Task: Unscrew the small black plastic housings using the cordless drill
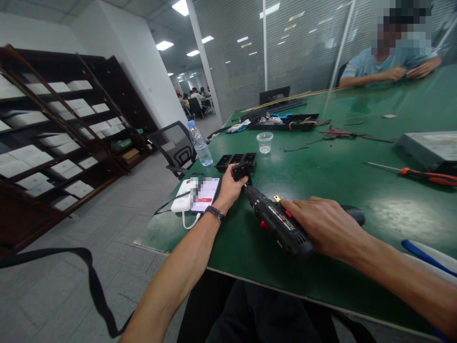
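My right hand [323,226] is wrapped round a black cordless drill [280,221] with red switches, its nose pointing away and to the left. In my left hand [230,188] is a small black block-like part [241,170]. The drill's tip meets or nearly meets this part; contact cannot be made out. Just behind my left hand lies a black tray with compartments [224,163]. A small brass-coloured piece [277,198] shows beside the drill, near my right fingers. Left of my wrist are a lit phone [207,195] and a white power bank [182,197] with a cable.
A water bottle [200,145] and a clear plastic cup [264,143] stand beyond my hands. Farther back is a black tool tray [285,125]. On the right are an orange-handled screwdriver [428,177] and a grey metal box [432,147]. Another person [385,66] sits across the green table [342,176].
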Motion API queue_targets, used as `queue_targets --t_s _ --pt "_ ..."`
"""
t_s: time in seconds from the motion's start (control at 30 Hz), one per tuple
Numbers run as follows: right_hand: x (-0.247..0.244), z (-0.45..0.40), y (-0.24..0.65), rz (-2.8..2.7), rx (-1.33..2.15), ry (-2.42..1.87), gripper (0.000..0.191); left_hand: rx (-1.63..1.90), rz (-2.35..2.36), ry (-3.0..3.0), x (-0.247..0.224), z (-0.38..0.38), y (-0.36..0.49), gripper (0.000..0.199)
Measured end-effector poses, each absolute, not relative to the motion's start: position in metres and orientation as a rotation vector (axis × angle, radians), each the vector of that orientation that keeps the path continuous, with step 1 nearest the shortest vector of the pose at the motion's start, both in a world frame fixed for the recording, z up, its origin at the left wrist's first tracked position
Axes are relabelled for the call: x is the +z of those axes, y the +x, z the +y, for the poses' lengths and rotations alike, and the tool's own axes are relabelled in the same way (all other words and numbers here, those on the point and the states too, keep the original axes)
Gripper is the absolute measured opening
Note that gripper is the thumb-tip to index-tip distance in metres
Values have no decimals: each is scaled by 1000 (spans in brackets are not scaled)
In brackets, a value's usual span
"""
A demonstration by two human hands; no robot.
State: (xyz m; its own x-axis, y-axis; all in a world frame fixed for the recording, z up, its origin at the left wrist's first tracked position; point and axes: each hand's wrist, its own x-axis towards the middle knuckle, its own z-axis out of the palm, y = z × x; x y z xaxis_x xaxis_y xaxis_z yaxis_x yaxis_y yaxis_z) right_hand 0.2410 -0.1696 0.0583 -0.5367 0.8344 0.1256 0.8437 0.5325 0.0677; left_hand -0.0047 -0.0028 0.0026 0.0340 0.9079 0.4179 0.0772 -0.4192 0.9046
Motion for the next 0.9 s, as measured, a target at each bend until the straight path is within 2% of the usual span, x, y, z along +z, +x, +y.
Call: queue_targets --t_s 0.17,0.4,0.53,0.9 --pt "56 -170 240 -2702 -195 -1494 45 1471 974 1580 -1 1 -5 47" --pt "54 -170 237 -2707 -253 -1481 54 1472 946 1586 -5 6 -6 53" --pt "52 -171 236 -2704 -273 -1463 47 1469 945 1582 -5 7 -6 57" --pt "47 -172 232 -2691 -340 -1459 36 1444 994 1597 -3 9 -6 40"
